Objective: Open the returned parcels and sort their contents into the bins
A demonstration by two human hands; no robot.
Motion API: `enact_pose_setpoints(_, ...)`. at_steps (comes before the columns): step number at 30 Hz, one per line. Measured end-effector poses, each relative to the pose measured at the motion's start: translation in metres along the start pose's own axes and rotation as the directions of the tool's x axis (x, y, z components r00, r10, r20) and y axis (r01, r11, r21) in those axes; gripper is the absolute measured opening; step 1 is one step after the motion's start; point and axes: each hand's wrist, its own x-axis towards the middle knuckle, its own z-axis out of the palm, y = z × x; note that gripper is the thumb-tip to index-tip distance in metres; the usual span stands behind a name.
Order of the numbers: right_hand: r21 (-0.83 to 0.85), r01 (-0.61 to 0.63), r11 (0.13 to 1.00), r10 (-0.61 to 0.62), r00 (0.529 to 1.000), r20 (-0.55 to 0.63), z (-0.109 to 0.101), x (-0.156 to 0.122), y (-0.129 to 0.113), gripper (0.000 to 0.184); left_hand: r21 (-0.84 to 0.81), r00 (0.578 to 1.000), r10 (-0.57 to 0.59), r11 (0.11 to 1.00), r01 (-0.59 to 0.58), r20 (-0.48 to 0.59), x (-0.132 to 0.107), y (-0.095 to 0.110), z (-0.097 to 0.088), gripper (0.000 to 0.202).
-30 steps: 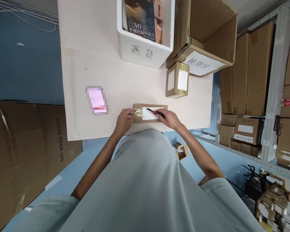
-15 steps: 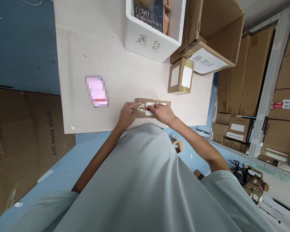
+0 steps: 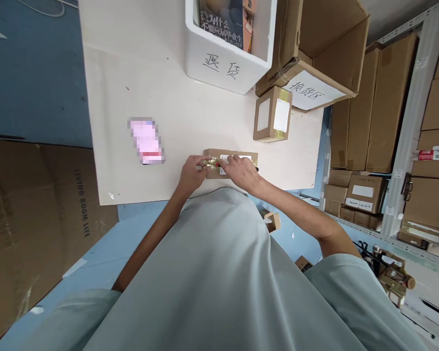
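The parcel (image 3: 250, 158) lies flat on the bench (image 3: 149, 73). At its left end the left hand (image 3: 190, 174) pinches the cardboard. Over its middle the right hand (image 3: 242, 171) has its grip closed on a knife (image 3: 217, 165) pointing leftward, so a slip could cut those fingers.

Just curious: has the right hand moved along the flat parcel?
Yes: the right hand, holding the cutter, slid left along the flat parcel toward the left hand.

On table (image 3: 131, 73), near edge: flat parcel (image 3: 252, 157); small box (image 3: 272, 114) behind it; bin (image 3: 219, 68) farther back, carton (image 3: 314, 48) right.
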Motion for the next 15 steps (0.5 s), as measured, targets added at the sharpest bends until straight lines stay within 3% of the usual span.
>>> enact_pose_setpoints(8,0.02,-0.05,0.999,0.049,0.997,0.061,0.018,-0.02,0.032,0.046,0.013,1.0,-0.003,1.0,0.004,-0.031,-0.003,0.004,0.001,0.031)
enact_pose_setpoints(15,0.055,-0.083,0.995,0.077,0.993,0.094,0.039,-0.04,0.058,0.051,0.04,0.998,-0.032,0.999,0.034,-0.054,-0.009,0.012,0.014,0.032)
